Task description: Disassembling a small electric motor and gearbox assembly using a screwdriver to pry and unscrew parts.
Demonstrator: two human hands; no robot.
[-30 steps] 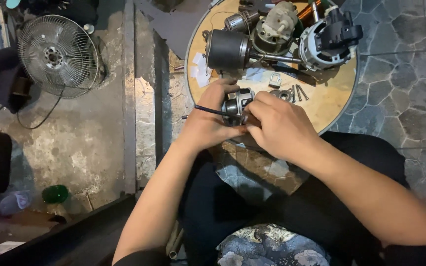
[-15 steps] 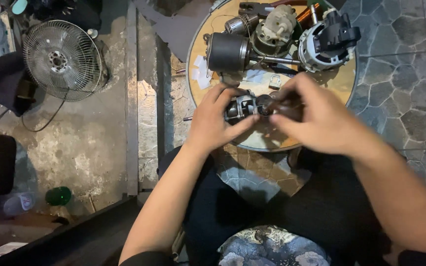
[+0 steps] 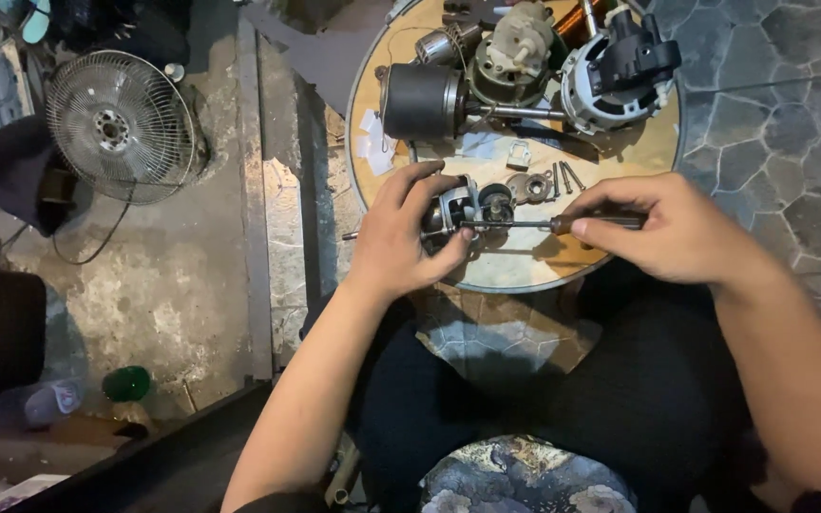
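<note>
Place: it was a makeshift fan-repair workshop.
Evidence: dismantled motors point(image 3: 610, 71) covered a round table point(image 3: 662, 157); a fan guard point(image 3: 118, 123) lay on concrete.

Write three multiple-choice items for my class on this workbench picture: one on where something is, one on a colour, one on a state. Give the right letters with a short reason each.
1. Where does the fan guard lie?
A. on the round table
B. on the floor, left of the round table
C. on the person's lap

2. What colour is the bottle cap-shaped thing on the floor at lower left?
A. green
B. red
C. yellow

3. What is the right hand doing?
A. resting open on the table
B. gripping a screwdriver
C. holding a bottle

Answers:
1 B: the wire guard rests on the concrete, well to the left of the round table.
2 A: it shows plainly green.
3 B: the fingers close round the handle of the screwdriver, whose shaft points at the small motor part in the left hand.
</note>
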